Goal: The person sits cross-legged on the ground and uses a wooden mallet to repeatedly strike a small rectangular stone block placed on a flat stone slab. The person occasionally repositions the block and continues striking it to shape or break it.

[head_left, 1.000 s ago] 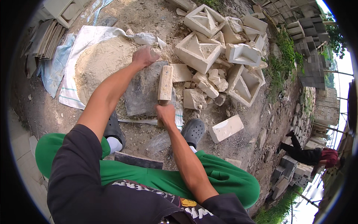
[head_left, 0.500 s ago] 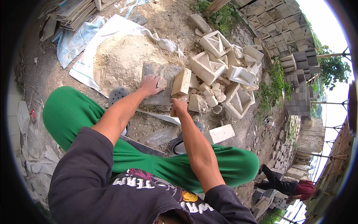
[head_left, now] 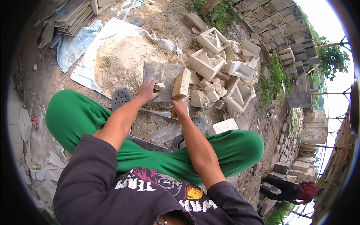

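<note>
My left hand (head_left: 147,90) is closed round a small pale stone chunk (head_left: 160,86), low over a dusty grey slab (head_left: 162,71) on the ground. My right hand (head_left: 179,109) grips the short handle of a wooden mallet (head_left: 181,83). The mallet's block-shaped head rests at the slab's right edge, or just above it; I cannot tell which. Beyond the slab a heap of pale crushed powder (head_left: 122,54) spreads over a white sheet (head_left: 83,72).
Broken pale blocks (head_left: 207,63) and rubble (head_left: 210,90) lie piled right of the mallet. A white block (head_left: 223,126) sits near my right knee. Flat boards (head_left: 74,17) are stacked far left. At the lower right another person (head_left: 285,189) stands by stacked blocks.
My left hand has drawn slightly back toward me with the stone chunk. The mallet stays by the slab's right side in my right hand. The whole view has shifted a little.
</note>
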`<state>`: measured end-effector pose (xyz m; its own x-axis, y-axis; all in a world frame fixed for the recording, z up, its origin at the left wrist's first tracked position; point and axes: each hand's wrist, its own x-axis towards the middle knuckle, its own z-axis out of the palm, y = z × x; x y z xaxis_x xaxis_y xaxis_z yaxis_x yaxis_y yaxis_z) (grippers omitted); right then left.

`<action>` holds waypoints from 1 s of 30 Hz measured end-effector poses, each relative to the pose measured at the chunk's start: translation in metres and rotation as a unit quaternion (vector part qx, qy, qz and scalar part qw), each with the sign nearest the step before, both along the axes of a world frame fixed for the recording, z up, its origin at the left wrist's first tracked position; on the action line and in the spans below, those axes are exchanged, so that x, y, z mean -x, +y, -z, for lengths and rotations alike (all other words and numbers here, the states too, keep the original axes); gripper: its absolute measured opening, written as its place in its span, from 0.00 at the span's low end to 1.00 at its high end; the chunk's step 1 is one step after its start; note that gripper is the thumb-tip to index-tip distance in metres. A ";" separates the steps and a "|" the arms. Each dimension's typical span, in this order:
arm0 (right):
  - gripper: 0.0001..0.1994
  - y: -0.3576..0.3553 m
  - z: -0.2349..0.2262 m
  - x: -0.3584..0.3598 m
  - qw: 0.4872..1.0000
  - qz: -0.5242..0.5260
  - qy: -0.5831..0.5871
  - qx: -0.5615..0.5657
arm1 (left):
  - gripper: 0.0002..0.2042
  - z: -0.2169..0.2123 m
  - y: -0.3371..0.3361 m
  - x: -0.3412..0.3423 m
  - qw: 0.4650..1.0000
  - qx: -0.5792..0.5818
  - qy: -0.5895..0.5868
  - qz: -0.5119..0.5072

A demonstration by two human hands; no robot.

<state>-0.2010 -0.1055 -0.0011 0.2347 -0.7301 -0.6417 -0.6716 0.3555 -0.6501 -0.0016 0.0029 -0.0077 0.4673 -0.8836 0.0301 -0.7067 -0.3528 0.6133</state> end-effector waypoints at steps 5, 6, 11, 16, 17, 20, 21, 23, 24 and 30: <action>0.21 0.004 0.009 -0.004 0.998 -0.030 0.020 0.043 | 0.30 -0.010 0.008 0.003 1.000 -0.017 -0.004 0.010; 0.20 0.004 0.014 -0.004 0.998 -0.030 0.012 0.052 | 0.30 -0.011 0.008 0.004 0.999 -0.029 -0.009 0.016; 0.16 -0.006 0.031 -0.006 0.998 -0.023 0.018 0.054 | 0.30 -0.008 -0.002 0.014 0.999 -0.039 -0.008 -0.024; 0.11 -0.004 0.003 -0.009 1.000 0.010 -0.008 -0.015 | 0.28 0.000 -0.017 0.015 0.982 -0.033 0.047 -0.179; 0.11 -0.002 -0.003 -0.008 1.000 0.015 -0.009 -0.006 | 0.28 -0.004 -0.021 0.014 0.978 -0.047 0.064 -0.195; 0.12 -0.001 -0.009 -0.006 0.999 0.035 0.003 0.024 | 0.28 -0.002 -0.035 0.012 0.961 -0.072 0.115 -0.240; 0.13 0.000 -0.009 -0.005 0.999 0.039 0.011 0.033 | 0.28 0.002 -0.042 0.013 0.955 -0.078 0.132 -0.253; 0.17 0.012 -0.015 -0.014 0.999 0.012 0.017 0.048 | 0.26 0.023 -0.039 -0.001 0.933 -0.107 0.187 -0.287; 0.19 0.016 -0.019 -0.020 0.998 -0.026 0.020 0.056 | 0.25 0.032 -0.037 -0.010 0.920 -0.121 0.215 -0.305; 0.21 0.032 -0.051 -0.034 0.990 -0.078 -0.034 0.109 | 0.16 0.032 -0.034 -0.014 0.915 -0.110 0.251 -0.297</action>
